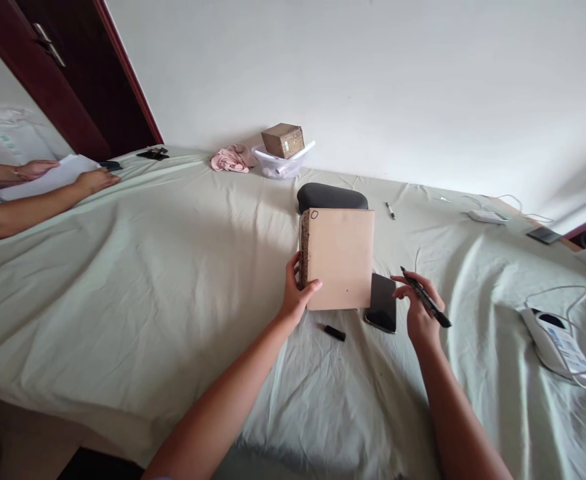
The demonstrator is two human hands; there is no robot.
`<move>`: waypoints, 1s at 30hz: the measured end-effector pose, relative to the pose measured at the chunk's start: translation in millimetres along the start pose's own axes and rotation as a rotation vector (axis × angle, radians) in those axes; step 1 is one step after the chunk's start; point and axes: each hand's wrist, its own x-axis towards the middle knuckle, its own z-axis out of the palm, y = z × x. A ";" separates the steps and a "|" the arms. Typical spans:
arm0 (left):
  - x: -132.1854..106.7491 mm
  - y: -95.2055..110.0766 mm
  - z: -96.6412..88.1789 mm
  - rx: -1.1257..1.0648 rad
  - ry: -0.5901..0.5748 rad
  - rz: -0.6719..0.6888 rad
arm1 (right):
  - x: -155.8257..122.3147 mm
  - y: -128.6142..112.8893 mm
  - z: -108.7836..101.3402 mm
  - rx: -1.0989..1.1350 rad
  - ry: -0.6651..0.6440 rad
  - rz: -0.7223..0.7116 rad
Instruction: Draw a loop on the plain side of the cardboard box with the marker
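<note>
Two risks, frame centre: left hand (295, 293) clamps the tan block (340, 257) by one edge, so it may tip onto the phone (381, 303); right hand (417, 313) pinches an uncapped marker (425, 305) that could stain the sheet (173, 267)

Sheet-covered table (147, 267) bears phone (381, 303), pen cap (333, 332), black cushion (331, 197).
</note>
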 end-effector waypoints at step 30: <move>20.8 3.3 -21.5 0.028 0.198 0.092 | -36.2 -44.1 42.5 -0.307 -1.120 -0.187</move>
